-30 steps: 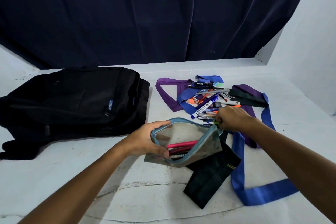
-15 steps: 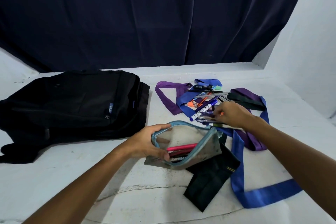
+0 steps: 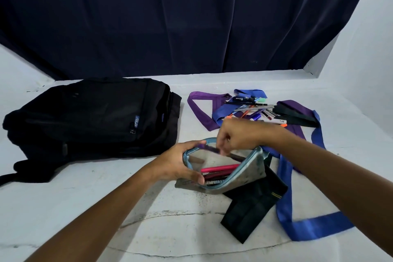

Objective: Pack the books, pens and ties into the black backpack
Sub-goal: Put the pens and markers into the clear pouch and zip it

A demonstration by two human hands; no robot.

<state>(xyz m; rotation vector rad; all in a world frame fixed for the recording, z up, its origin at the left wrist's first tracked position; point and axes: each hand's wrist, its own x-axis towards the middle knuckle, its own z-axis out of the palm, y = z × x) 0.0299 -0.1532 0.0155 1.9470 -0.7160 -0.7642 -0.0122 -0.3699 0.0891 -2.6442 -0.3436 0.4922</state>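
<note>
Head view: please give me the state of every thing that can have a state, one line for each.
pencil pouch: open, mouth held wide, pens inside.
left hand: grips the pouch rim.
right hand: pinches a dark pen over the pouch mouth.
black backpack: lying flat; open or zipped cannot be told.
loose pens: piled on the ties, not packed.
blue tie: unrolled on the table.
dark tie: folded, beside the pouch.

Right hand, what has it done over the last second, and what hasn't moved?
The right hand left the pen pile, carrying a dark pen back to the open pouch, and is lowering it in. The left hand still holds the pouch mouth open; the backpack and ties stayed put.
</note>
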